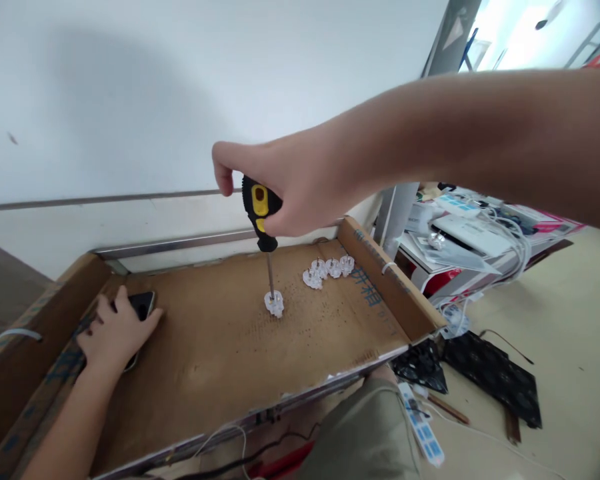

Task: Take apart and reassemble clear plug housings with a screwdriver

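Observation:
My right hand (pixel 300 180) is closed around the black and yellow handle of a screwdriver (pixel 261 210), held nearly upright. The shaft points down, and its tip meets a small clear plastic piece (pixel 274 305) on the cardboard. Over at the left, my left hand (pixel 113 330) lies across a black smartphone (pixel 143 305), fingers on one side and thumb stretched past the other edge. Several similar clear pieces (pixel 325 270) with metal posts sit grouped at the back right of the cardboard. How the tip sits in the piece is too small to tell.
A cardboard lining (pixel 205 360) with raised sides covers the work surface, against a white wall (pixel 130 93). To the right, a cluttered low table (pixel 460 233) carries cables and boxes. A power strip (pixel 425 427) and black panels (pixel 495 373) lie on the floor beside my knee.

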Demonstrator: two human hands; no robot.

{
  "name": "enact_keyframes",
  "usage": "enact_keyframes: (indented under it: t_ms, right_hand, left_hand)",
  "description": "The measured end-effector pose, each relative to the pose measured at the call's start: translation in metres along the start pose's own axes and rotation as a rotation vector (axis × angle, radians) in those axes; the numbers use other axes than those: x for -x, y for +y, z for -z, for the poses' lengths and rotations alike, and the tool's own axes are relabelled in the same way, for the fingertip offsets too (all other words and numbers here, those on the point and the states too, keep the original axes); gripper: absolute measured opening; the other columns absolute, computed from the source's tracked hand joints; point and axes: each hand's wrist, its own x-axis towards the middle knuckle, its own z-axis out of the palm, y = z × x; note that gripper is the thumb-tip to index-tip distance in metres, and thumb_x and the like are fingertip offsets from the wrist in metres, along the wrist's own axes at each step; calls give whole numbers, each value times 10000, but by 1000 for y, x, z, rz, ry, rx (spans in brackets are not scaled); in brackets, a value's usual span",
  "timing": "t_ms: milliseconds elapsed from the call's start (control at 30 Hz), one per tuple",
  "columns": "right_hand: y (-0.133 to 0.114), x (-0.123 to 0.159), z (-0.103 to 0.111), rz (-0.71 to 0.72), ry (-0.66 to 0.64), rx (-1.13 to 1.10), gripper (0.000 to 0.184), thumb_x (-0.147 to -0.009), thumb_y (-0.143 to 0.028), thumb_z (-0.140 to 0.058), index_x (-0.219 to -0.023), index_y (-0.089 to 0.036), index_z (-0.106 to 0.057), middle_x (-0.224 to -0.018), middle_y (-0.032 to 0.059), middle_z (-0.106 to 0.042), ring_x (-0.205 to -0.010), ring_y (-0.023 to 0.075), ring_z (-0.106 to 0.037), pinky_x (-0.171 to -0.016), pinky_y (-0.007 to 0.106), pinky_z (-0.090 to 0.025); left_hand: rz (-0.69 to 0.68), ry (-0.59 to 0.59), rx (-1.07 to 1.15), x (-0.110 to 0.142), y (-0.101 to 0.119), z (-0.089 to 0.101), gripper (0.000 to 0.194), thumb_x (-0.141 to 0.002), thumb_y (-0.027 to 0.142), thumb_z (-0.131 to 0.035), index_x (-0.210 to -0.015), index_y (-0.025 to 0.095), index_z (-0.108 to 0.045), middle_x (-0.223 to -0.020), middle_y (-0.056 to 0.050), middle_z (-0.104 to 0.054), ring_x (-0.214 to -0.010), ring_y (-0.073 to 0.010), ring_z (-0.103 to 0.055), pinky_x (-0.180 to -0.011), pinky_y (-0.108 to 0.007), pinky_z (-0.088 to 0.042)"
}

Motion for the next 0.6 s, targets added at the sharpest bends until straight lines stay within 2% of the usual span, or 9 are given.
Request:
enact_keyframes:
  t_ms: [100, 167, 200, 233, 300, 367, 433, 533, 600]
  right_hand:
    - [0, -3, -1, -81, 75, 96, 557, -805, -548, -393, -1288, -299, -268, -745, 14, -512, -590, 166, -497, -611, 412, -459]
    - [1, -5, -2, -85, 105, 115, 562, -792, -588, -407, -1242, -260, -325, -799, 30, -518, -633, 171, -503, -644, 426, -460]
    - [1, -6, -2, -71, 84, 94, 535, -777, -551, -449, -1221, -274, -337, -854, 32, -526, -641, 167, -508, -630, 407, -464]
    - [2, -7, -2, -51, 55, 64, 499, -758, -501, -487, -1193, -297, -352, -895, 25, -533, -640, 161, -515, -600, 378, -466]
    - [4, -8, -3, -17, 37, 12, 427, -749, -452, -509, -1134, -310, -392, -906, 10, -544, -629, 153, -520, -554, 330, -453]
    - [5, -8, -6, -3, 110, 8, 413, -779, -499, -489, -1117, -274, -414, -851, 20, -545, -656, 161, -511, -573, 315, -432]
    - [6, -8, -8, -13, 165, 28, 465, -781, -510, -496, -1146, -241, -397, -891, 34, -541, -670, 147, -489, -590, 299, -408]
    - [8, -8, -9, 9, 83, -5, 472, -753, -422, -536, -1174, -287, -368, -956, 7, -544, -591, 95, -468, -525, 241, -369]
    - [9, -9, -8, 1, 82, 10, 417, -767, -470, -518, -1121, -274, -418, -866, 2, -550, -564, 88, -461, -509, 229, -349]
  left_hand:
    - [-247, -62, 101, 25, 44, 2, 651, -778, 542, -473, -1305, 173, -370, -1431, -177, -343, -1255, -453, -367, -950, -658, -347]
    - [-523, -168, 288, 50, 84, -3, 559, -837, 491, -439, -1303, 186, -391, -1383, -122, -434, -1270, -314, -409, -1034, -496, -362]
    - [-631, -243, 349, 61, 104, -6, 557, -843, 482, -456, -1318, 201, -381, -1375, -100, -450, -1259, -279, -429, -1044, -453, -363]
    - [-703, -305, 383, 71, 121, -11, 557, -834, 472, -494, -1315, 210, -393, -1350, -87, -482, -1235, -267, -455, -1036, -430, -376]
    - [-748, -355, 429, 83, 147, -22, 537, -813, 438, -551, -1286, 210, -436, -1268, -79, -558, -1166, -263, -507, -982, -412, -419]
    - [-736, -349, 460, 84, 158, -34, 442, -819, 368, -553, -1228, 209, -496, -1171, -71, -615, -1088, -254, -541, -931, -403, -439]
    - [-727, -338, 489, 80, 158, -46, 336, -836, 330, -530, -1147, 206, -557, -1065, -63, -649, -1007, -237, -557, -885, -389, -448]
    - [-708, -323, 536, 75, 150, -58, 291, -851, 335, -522, -1107, 209, -581, -992, -50, -651, -946, -219, -549, -836, -364, -453]
    - [-702, -318, 557, 76, 147, -61, 287, -853, 341, -528, -1107, 217, -579, -980, -44, -647, -938, -214, -544, -826, -353, -451]
